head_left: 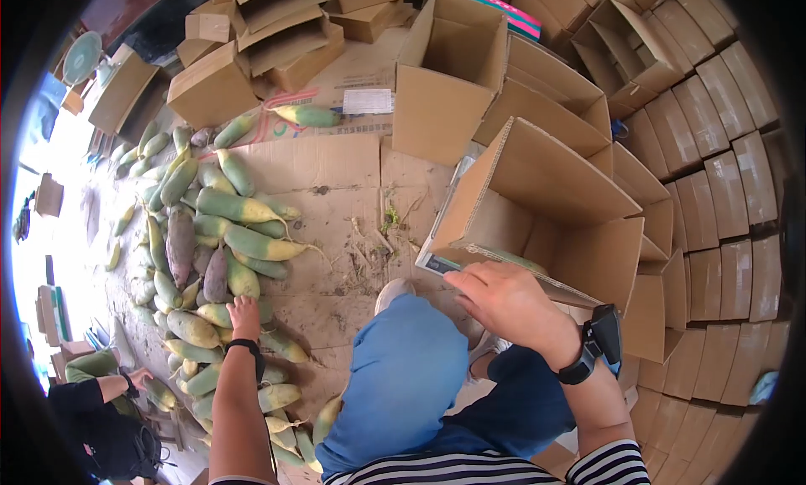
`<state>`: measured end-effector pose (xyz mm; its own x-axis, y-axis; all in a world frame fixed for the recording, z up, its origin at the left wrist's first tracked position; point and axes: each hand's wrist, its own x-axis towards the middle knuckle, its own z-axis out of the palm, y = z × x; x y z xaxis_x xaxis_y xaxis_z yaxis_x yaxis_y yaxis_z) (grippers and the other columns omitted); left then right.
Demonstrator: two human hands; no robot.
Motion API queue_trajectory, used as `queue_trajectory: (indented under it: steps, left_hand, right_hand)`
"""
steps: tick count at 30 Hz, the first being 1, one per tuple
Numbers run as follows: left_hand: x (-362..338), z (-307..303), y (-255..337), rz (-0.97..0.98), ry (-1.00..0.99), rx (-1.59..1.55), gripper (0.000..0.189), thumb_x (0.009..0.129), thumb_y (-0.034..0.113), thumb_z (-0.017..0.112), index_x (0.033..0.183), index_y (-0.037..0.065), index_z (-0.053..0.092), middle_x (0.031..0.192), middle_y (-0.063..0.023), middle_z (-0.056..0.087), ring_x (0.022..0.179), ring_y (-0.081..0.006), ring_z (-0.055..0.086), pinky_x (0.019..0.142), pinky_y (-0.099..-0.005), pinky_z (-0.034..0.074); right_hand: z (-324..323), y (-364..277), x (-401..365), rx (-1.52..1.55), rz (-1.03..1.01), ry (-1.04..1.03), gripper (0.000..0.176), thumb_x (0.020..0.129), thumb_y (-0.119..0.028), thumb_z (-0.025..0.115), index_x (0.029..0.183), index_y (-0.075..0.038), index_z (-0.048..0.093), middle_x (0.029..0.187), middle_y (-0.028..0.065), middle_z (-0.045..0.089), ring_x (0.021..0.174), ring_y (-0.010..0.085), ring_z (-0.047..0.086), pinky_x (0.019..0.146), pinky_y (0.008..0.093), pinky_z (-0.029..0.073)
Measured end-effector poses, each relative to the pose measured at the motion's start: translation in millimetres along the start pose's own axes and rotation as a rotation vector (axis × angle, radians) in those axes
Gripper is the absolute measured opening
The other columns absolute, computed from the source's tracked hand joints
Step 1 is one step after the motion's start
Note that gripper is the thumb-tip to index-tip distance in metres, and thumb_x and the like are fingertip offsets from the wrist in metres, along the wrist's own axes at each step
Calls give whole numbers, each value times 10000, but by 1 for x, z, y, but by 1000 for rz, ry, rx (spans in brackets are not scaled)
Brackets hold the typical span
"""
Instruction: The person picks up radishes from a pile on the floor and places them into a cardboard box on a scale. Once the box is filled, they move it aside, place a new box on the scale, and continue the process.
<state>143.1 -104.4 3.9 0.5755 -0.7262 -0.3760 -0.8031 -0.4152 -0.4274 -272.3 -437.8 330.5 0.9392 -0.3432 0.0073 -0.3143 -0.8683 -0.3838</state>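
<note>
Left of the open box (pixel 554 173): left hand (pixel 244 319) down among the radishes (pixel 227 206), fingertips at the lower end of a green one (pixel 243 275); cannot tell if gripped. Best hold, I judge: thumb and fingers around the thick middle, lifted straight up so neighbours don't roll and thin root tails don't snap. At the open box's near rim: right hand (pixel 506 307), fingers half-curled; whether it pinches the cardboard, cannot tell. Light steadying should do; hard pressure could bow the wall.

Counts. Far left of the open box: one co-worker's hand (pixel 138 378). Nearer: radishes, several dozen, overlapped, no exact figure; at least two purplish ones (pixel 180 246). Beyond the open box, rightward: stacked boxes (pixel 722 183), dozens.
</note>
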Motion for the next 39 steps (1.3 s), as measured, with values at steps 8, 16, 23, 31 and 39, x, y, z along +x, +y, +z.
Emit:
queue_trajectory:
  steps: [8, 16, 23, 31, 39]
  left_hand:
    - [-47, -76, 17, 215, 1, -82, 551, 617, 239, 809, 1097, 106, 575, 1102, -83, 569, 1078, -263, 549, 895, -416, 428]
    - [-101, -187, 42, 45, 353, -727, 671, 586, 215, 830, 1150, 22, 522, 1095, -143, 583, 1034, -305, 578, 900, -446, 451]
    - [-144, -381, 43, 181, 870, -1470, 742, 630, 133, 818, 1271, -21, 479, 1212, -149, 561, 1139, -250, 549, 977, -358, 452]
    - [-157, -506, 127, 920, 904, -1223, 780, 675, 312, 854, 1288, -3, 488, 1262, -157, 558, 1151, -301, 555, 986, -405, 446]
    - [-119, -422, 107, 542, 296, -1290, 503, 842, 235, 734, 1227, -17, 531, 1161, -192, 608, 1075, -281, 619, 911, -379, 492]
  right_hand:
    - [-2, 2, 0, 44, -10, -8, 272, 834, -147, 680, 1083, -66, 605, 937, 94, 638, 872, 293, 632, 754, 374, 526]
    - [0, -5, 6, 36, -69, -7, 244, 848, -165, 671, 1058, -67, 596, 921, 102, 633, 859, 300, 624, 730, 382, 522]
    - [-24, -28, 7, 240, -174, 491, 461, 812, -157, 712, 1244, -91, 563, 1186, 128, 596, 1008, 306, 621, 826, 380, 532]
    - [-50, -20, -17, 161, -244, 872, 742, 645, -171, 808, 1312, -80, 496, 1272, 159, 558, 1162, 318, 567, 939, 439, 481]
    - [-47, 60, -43, -94, 228, 523, 687, 632, -152, 809, 1240, -54, 506, 1135, 160, 620, 1088, 354, 581, 943, 436, 467]
